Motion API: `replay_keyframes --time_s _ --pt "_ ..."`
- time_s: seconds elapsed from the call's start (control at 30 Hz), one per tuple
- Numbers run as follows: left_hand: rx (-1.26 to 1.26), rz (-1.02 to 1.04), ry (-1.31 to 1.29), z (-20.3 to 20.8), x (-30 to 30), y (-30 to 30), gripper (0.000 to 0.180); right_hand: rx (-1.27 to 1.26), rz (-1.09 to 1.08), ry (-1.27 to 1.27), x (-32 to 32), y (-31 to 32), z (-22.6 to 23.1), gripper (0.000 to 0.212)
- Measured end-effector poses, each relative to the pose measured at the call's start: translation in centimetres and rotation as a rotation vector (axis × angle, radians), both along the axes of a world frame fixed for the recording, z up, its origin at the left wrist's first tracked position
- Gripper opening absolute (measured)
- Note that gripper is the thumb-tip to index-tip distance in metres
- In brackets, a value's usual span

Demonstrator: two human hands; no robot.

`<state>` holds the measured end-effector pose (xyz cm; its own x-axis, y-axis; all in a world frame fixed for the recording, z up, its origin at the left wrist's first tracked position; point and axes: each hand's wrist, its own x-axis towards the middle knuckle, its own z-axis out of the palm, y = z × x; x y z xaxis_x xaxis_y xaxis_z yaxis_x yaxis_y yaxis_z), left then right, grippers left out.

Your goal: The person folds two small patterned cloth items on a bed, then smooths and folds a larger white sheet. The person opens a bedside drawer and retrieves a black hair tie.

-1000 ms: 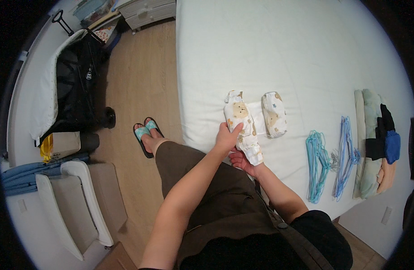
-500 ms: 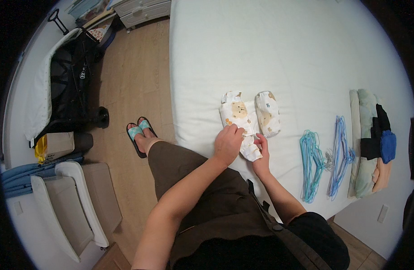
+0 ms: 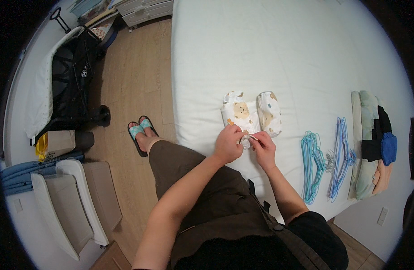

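Pinching the near end of a white bear cloth (image 3: 241, 111) with left hand (image 3: 229, 144) and right hand (image 3: 264, 148), close together. Lying on the bed (image 3: 279, 49), just past both hands, near a puffy white roll (image 3: 269, 114).

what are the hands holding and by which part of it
The left hand and right hand pinch the bear-print cloth by its near end.

A black short-sleeved top (image 3: 322, 234) was worn beneath dark brown cropped overalls (image 3: 211, 198), with a round button (image 3: 277, 228) on the strap (image 3: 299, 246). Footwear comprised open-toed turquoise slides (image 3: 136, 130) with black soles. The hands (image 3: 228, 145) were bare.
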<state>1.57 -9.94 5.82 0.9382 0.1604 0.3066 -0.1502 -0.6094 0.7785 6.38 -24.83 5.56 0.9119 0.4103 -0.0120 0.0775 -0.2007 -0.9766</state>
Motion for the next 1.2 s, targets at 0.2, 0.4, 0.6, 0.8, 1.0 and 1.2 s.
replay_keyframes --time_s 0.2,0.4,0.6,0.8,1.0,1.2 --pt "-0.159 0.098 0.079 -1.1 0.3 0.2 0.016 0.047 -0.151 0.4 0.6 1.5 0.4 0.009" --pt "-0.308 0.246 0.226 -2.4 0.1 -0.2 0.025 0.038 -0.167 0.446 1.1 1.7 -0.2 0.015" --pt "-0.347 0.32 0.38 -2.8 0.2 0.7 0.031 -0.167 -0.147 0.224 1.8 2.0 -1.7 0.02" --pt "-0.417 0.418 0.378 -2.7 -0.7 1.1 0.039 -0.42 -0.182 -0.316 1.8 2.3 -0.9 0.039" --pt "-0.599 0.357 0.494 -3.4 -1.0 0.6 0.042 -0.504 -0.035 -0.048 2.2 4.0 -0.5 0.057" --pt "-0.962 0.515 0.499 -3.0 -1.1 1.7 0.049 -0.463 0.039 -0.341 -0.6 5.2 1.1 0.055"
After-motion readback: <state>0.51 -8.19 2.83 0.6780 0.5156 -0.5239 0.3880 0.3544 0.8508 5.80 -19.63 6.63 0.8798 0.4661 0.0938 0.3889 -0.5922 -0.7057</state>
